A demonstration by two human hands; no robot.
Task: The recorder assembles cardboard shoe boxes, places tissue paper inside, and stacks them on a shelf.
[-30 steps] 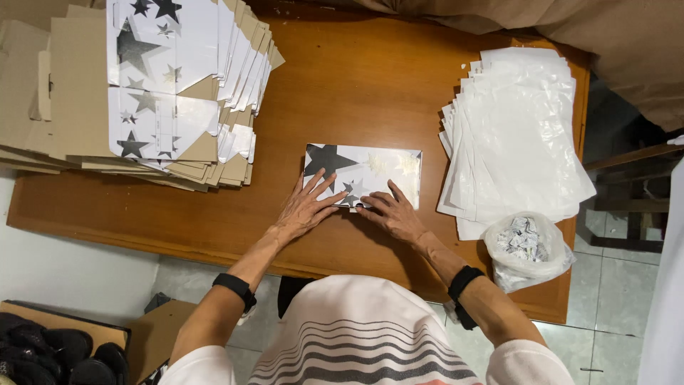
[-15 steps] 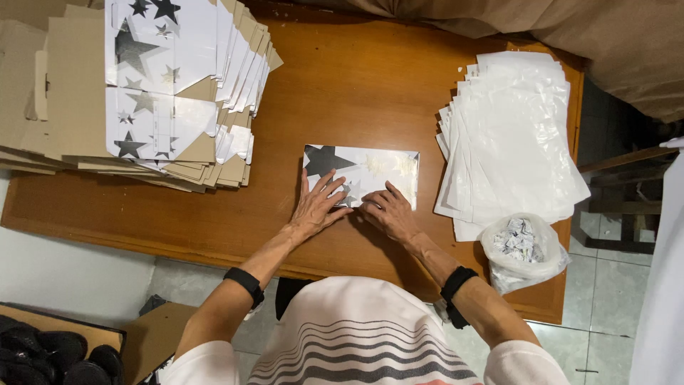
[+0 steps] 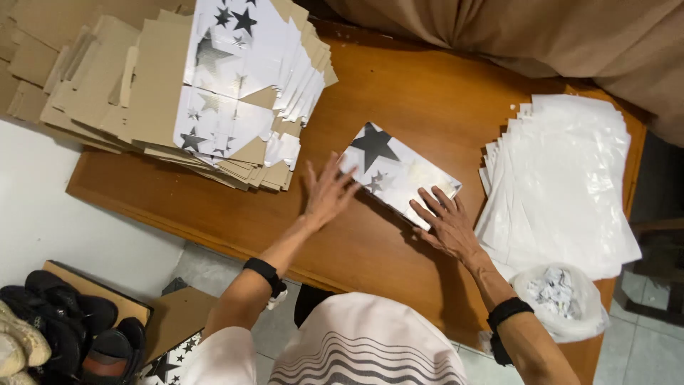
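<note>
Wooden tabletop [image 3: 214, 207], star-printed box [image 3: 397, 171] lying mid-surface.
Left hand [image 3: 328, 192] and right hand [image 3: 445, 224] flat at its edges, fingers spread, gripping nothing; uneven pressing might skew it.

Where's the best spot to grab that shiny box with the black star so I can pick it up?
Probably by its two short ends, one hand coming from each side. The silver star box lies flat and slanted on the wooden table, too wide for one hand. The left hand already sits at its left end and the right hand at the near right corner, so a two-handed grip suits it.
</note>
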